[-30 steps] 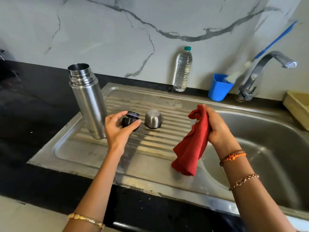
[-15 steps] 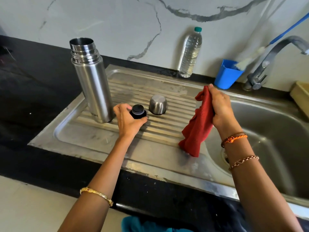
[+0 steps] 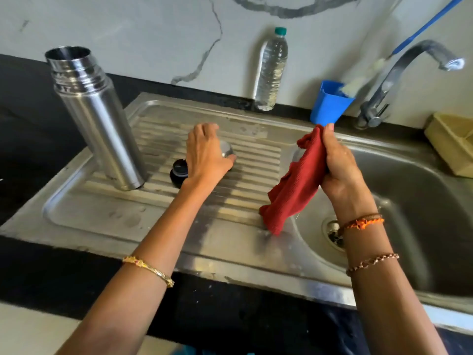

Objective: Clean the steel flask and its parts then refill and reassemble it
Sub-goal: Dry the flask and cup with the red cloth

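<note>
The open steel flask stands upright on the ribbed drainboard at the left. Its black stopper sits on the drainboard just right of the flask, free of any hand. My left hand reaches over the upturned steel cup lid, fingers curled round it; most of the lid is hidden under the hand. My right hand grips a red cloth above the edge between drainboard and basin, and the cloth hangs down to the steel.
A clear water bottle stands at the back wall. A blue cup holding a blue-handled brush is beside the tap. The sink basin lies right, with a beige tray at its far edge.
My left hand set the black stopper down on the drainboard, let go of it and moved right onto the steel cup lid. The right hand kept holding the red cloth.
</note>
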